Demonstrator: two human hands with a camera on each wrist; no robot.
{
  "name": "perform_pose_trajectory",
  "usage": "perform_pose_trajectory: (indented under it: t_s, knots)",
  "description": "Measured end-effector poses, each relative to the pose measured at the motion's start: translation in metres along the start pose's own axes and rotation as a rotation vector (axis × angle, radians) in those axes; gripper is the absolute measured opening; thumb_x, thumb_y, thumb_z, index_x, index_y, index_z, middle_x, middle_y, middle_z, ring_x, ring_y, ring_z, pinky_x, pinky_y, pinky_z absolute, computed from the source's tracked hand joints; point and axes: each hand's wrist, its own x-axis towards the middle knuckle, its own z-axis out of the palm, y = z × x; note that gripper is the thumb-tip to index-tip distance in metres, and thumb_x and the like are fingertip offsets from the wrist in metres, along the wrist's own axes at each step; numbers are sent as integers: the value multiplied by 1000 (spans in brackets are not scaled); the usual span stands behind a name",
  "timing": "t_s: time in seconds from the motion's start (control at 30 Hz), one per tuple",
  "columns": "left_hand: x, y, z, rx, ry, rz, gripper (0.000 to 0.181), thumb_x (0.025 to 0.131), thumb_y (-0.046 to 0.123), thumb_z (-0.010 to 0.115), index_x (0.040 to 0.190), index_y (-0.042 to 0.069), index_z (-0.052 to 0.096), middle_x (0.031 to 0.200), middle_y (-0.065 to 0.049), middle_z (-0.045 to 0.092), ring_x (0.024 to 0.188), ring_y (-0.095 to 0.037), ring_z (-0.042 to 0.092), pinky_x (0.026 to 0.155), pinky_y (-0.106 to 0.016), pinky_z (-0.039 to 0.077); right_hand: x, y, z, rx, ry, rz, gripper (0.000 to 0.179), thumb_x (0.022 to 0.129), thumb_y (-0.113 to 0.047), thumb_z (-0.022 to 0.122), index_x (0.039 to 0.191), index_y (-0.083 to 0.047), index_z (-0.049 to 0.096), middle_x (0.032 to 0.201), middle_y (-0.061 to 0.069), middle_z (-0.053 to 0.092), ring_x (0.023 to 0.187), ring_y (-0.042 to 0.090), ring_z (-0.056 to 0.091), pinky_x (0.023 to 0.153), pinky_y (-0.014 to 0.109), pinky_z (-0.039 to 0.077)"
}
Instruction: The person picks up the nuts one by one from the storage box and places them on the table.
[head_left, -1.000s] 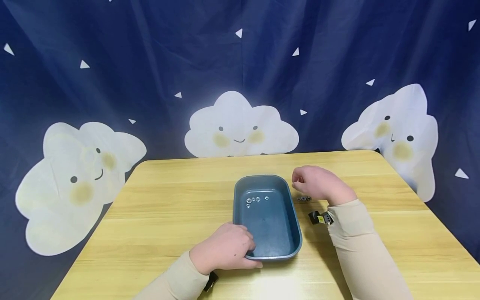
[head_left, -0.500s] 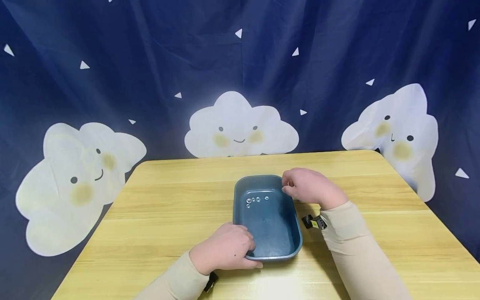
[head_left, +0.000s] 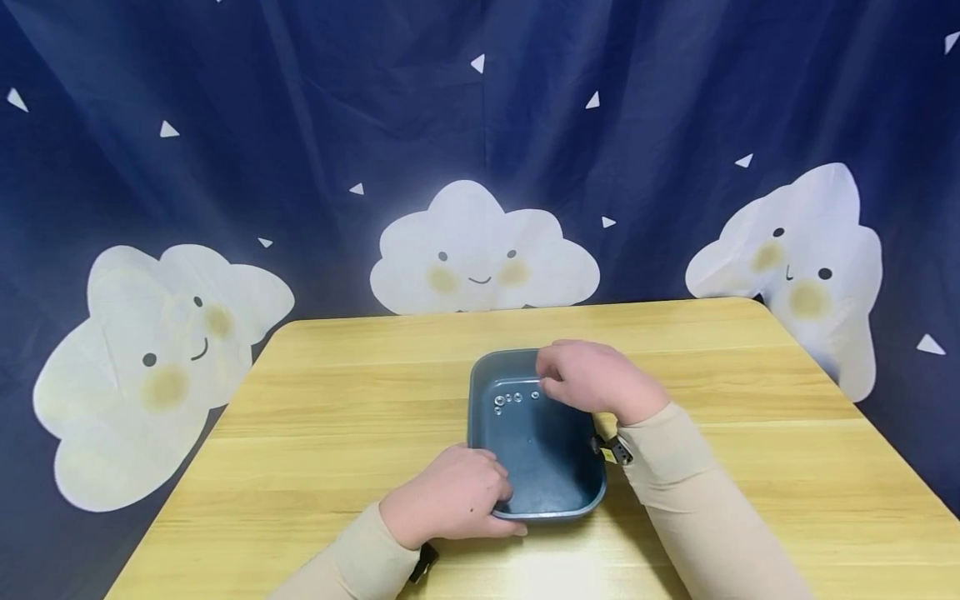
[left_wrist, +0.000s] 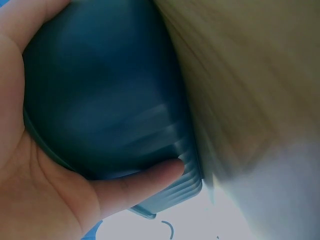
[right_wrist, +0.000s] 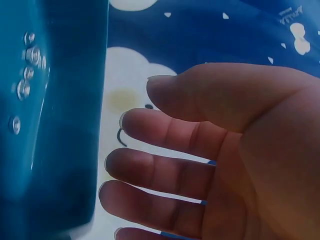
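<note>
A dark blue-green plastic tray [head_left: 536,492] sits on the table. My left hand [head_left: 453,496] grips its near left corner, fingers over the rim inside and thumb [left_wrist: 145,182] along the outer wall. Several small silvery nuts [head_left: 500,402] lie on the tray floor toward the far end, one of them [head_left: 535,395] apart from the rest. Over the far right part of the tray hovers my right hand [head_left: 596,377], fingers bent. In the right wrist view, its thumb [right_wrist: 200,92] and fingers [right_wrist: 145,167] are loosely curved and apart, with nothing seen between them, near the tray's rim.
The wooden table [head_left: 337,417] stretches out on both sides of the tray. Behind it hangs a dark blue curtain [head_left: 300,125] with white clouds. A small black camera [head_left: 611,448] on the right wrist overlaps the tray's right rim.
My right hand has moved left from beside small metal pieces on the table to above the tray; those pieces are now out of sight behind it. My left hand and the tray stay put.
</note>
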Motion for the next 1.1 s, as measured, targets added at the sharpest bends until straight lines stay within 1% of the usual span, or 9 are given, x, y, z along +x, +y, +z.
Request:
perform_pose_trajectory:
  t_s: [0.23,0.4,0.5,0.73,0.83,1.0,1.1]
  knots:
    - [0,-1,1,-4,22,6,49,85,69,64,58,30,49,59,22,42,64,-4,48,50,-23,28,5,-12,6,2,-18,-20,4,92,-23,66,92,-20,68,92,-5,62,79,14,56,74,36,48]
    - [0,-2,2,-6,14,4,49,86,69,63,58,30,52,60,22,45,65,-4,49,51,-23,30,13,-16,21,-36,-20,-55,10,93,-25,67,99,-17,70,96,-3,63,82,15,59,77,37,51]
    - [0,-2,2,-8,12,8,48,87,68,63,59,30,52,61,22,47,65,-3,49,51,-23,30,17,-18,30,-60,-26,-61,16,93,-26,67,104,-15,72,98,-3,63,85,15,61,78,38,52]
    - [0,-1,1,-7,-11,-5,47,87,68,63,60,31,55,63,22,51,68,-4,52,55,-24,34,23,-20,42,-72,-69,-25,24,93,-26,68,114,-14,73,103,-2,63,90,16,62,80,39,52]
    - [0,-1,1,-4,-8,-5,46,87,69,62,61,31,57,63,22,52,68,-4,52,55,-24,34,24,-20,45,-80,-94,-9,28,93,-27,69,117,-13,72,107,0,65,93,18,64,82,41,52]
    - [0,0,0,-2,-7,-1,46,87,69,62,62,31,58,64,22,53,68,-5,52,54,-23,33,25,-19,47,-71,-173,32,38,93,-28,69,127,-10,68,117,6,66,99,21,63,89,43,51]
    - [0,0,0,1,-11,-2,46,87,69,62,62,31,58,64,22,52,68,-5,52,53,-24,33,26,-17,51,-77,-227,58,45,93,-30,68,133,-10,65,126,9,65,110,23,62,96,45,49]
